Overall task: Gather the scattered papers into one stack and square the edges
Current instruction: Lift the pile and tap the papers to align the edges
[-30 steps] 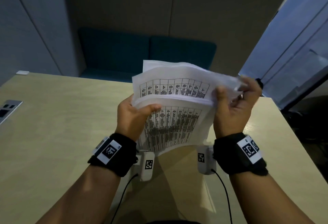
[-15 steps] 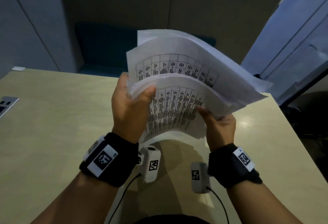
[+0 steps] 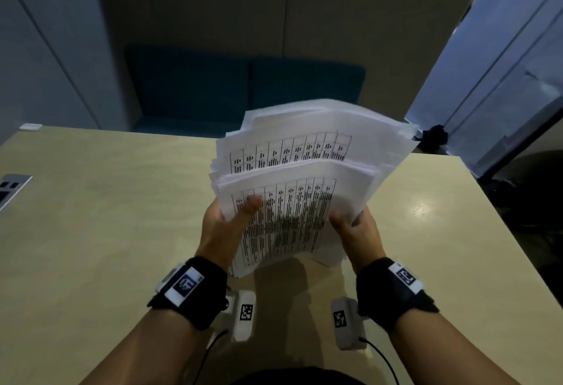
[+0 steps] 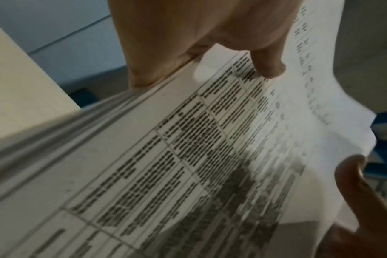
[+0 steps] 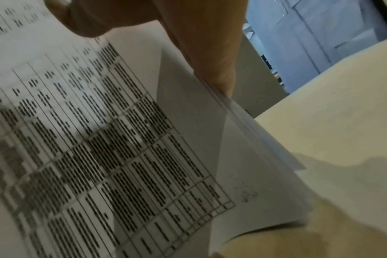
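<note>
A loose stack of white papers (image 3: 298, 177) printed with tables is held upright above the light wooden table (image 3: 106, 217). Its sheets are fanned and uneven at the top and sides. My left hand (image 3: 227, 221) grips the stack's left edge, thumb on the front sheet and fingers behind. My right hand (image 3: 355, 227) grips the right edge the same way. In the left wrist view my left hand (image 4: 210, 52) has its thumb pressed on the papers (image 4: 188, 157). In the right wrist view my right hand (image 5: 199, 43) holds the papers (image 5: 99, 139) by their edge.
A teal sofa (image 3: 243, 89) stands behind the table's far edge. A metal socket panel (image 3: 10, 186) is set into the table at the far left. A small white object (image 3: 30, 126) lies at the far left corner. Glass panels (image 3: 502, 64) rise to the right.
The stack has come down and toward me, nearer the table. My right hand left the top right corner for the lower right edge. The sheets are now more upright.
</note>
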The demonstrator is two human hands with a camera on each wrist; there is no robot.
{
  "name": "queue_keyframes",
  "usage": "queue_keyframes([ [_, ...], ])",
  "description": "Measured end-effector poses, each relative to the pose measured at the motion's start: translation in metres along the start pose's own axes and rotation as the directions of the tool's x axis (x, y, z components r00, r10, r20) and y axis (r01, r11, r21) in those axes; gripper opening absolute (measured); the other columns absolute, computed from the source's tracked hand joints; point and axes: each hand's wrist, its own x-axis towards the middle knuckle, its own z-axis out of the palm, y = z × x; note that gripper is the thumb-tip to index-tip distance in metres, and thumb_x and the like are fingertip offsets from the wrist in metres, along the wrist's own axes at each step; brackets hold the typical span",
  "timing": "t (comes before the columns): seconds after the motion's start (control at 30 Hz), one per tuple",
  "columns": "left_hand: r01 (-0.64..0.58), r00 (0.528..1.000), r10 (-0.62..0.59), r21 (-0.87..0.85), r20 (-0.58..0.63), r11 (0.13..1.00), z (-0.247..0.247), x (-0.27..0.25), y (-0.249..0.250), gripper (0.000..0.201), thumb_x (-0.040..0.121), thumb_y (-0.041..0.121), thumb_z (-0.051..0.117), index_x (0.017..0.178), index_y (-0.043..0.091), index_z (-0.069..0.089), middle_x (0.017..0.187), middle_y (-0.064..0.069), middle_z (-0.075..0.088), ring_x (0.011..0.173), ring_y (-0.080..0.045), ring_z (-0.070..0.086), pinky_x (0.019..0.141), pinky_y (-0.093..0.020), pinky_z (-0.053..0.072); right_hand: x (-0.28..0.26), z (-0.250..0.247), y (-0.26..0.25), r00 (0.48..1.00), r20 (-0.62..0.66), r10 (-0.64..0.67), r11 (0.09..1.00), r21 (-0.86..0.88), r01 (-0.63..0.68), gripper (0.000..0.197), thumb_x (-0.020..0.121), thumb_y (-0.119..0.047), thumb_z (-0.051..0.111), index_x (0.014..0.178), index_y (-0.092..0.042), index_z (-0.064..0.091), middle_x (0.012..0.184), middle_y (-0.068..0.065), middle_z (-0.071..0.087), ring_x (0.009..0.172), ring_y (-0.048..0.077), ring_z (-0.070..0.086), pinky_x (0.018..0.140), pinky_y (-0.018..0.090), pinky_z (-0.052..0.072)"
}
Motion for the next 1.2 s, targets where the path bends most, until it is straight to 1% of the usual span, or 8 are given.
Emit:
queue_keyframes([
  [0.1, -0.031, 0.999, 0.029, -0.075, -0.027, 0.997, 0.003, 0.003, 0.004, 0.044, 0.086, 0.046, 0.061, 0.118, 0.015, 0.063, 0.106, -0.005, 0.075, 0.095, -0.02, 0.073, 0.073, -0.028, 0.058, 0.001, 0.0, 0.001, 1.0, -0.022, 0.017, 0.998, 0.056, -0.016, 0.097, 0.041, -0.076, 0.078, 0.114, -0.015, 0.059, 0.109, 0.009, 0.07, 0.102, 0.028, 0.066, 0.085, 0.047, 0.056],
  [0.23, -0.057, 0.998, 0.055, -0.109, -0.02, 0.992, 0.01, 0.004, 0.01, 0.047, 0.079, 0.044, 0.071, 0.11, 0.009, 0.066, 0.101, -0.01, 0.076, 0.092, -0.024, 0.074, 0.071, -0.029, 0.059, 0.005, -0.001, -0.008, 1.0, -0.008, 0.026, 0.993, 0.117, -0.025, 0.098, 0.036, -0.059, 0.088, 0.117, -0.012, 0.057, 0.105, 0.007, 0.071, 0.095, 0.021, 0.07, 0.074, 0.033, 0.058],
  [0.47, -0.091, 0.993, 0.083, -0.101, -0.085, 0.991, 0.028, 0.002, 0.013, 0.035, 0.078, 0.023, 0.074, 0.109, 0.009, 0.067, 0.095, -0.009, 0.076, 0.089, -0.023, 0.075, 0.07, -0.03, 0.061, 0.007, -0.008, -0.022, 0.997, -0.071, -0.007, 0.984, 0.179, 0.02, 0.028, 0.074, -0.001, 0.074, 0.1, -0.01, 0.068, 0.093, 0.007, 0.074, 0.086, 0.02, 0.07, 0.075, 0.031, 0.056],
  [0.67, -0.118, 0.991, 0.111, -0.106, -0.07, 0.987, 0.046, 0.0, 0.022, 0.051, 0.076, 0.036, 0.071, 0.117, 0.008, 0.061, 0.103, -0.009, 0.075, 0.097, -0.023, 0.073, 0.079, -0.036, 0.061, 0.005, -0.029, -0.044, 0.984, -0.117, -0.137, 0.97, 0.187, 0.157, 0.024, 0.079, -0.011, 0.071, 0.1, -0.022, 0.066, 0.089, -0.007, 0.074, 0.083, 0.008, 0.069, 0.069, 0.022, 0.056],
  [0.8, -0.037, 0.999, 0.035, -0.06, -0.034, 0.997, 0.055, 0.002, 0.014, 0.067, 0.07, 0.039, 0.084, 0.124, 0.008, 0.058, 0.112, -0.01, 0.072, 0.103, -0.027, 0.071, 0.083, -0.046, 0.06, 0.006, -0.044, -0.044, 0.975, -0.145, -0.166, 0.971, 0.15, 0.187, 0.047, 0.077, -0.009, 0.073, 0.119, -0.013, 0.055, 0.101, -0.008, 0.069, 0.09, 0.003, 0.067, 0.07, 0.019, 0.055],
  [0.9, -0.062, 0.995, 0.06, -0.016, -0.075, 0.998, 0.066, -0.001, 0.017, 0.052, 0.072, 0.026, 0.081, 0.119, 0.01, 0.064, 0.108, -0.006, 0.075, 0.098, -0.019, 0.072, 0.084, -0.041, 0.06, 0.011, -0.049, -0.045, 0.974, -0.155, -0.163, 0.973, 0.137, 0.185, 0.036, 0.078, -0.003, 0.073, 0.11, -0.015, 0.06, 0.102, -0.003, 0.071, 0.095, 0.011, 0.068, 0.079, 0.028, 0.058],
  [1.0, -0.114, 0.987, 0.109, -0.035, -0.12, 0.993, 0.079, -0.01, 0.028, 0.037, 0.079, 0.016, 0.073, 0.115, 0.01, 0.067, 0.106, -0.003, 0.077, 0.1, -0.018, 0.072, 0.087, -0.035, 0.059, 0.011, -0.055, -0.057, 0.967, -0.161, -0.199, 0.958, 0.177, 0.226, 0.028, 0.081, 0.003, 0.068, 0.098, -0.018, 0.063, 0.09, -0.007, 0.074, 0.088, 0.009, 0.07, 0.074, 0.021, 0.055],
  [1.2, -0.17, 0.979, 0.157, -0.105, -0.129, 0.98, 0.098, -0.022, 0.024, 0.066, 0.075, 0.03, 0.08, 0.127, -0.003, 0.058, 0.115, -0.014, 0.072, 0.106, -0.025, 0.07, 0.084, -0.03, 0.058, 0.001, -0.086, -0.062, 0.942, -0.147, -0.301, 0.931, 0.168, 0.324, 0.035, 0.083, -0.012, 0.067, 0.115, -0.016, 0.053, 0.104, -0.006, 0.068, 0.095, 0.006, 0.066, 0.074, 0.02, 0.056],
])
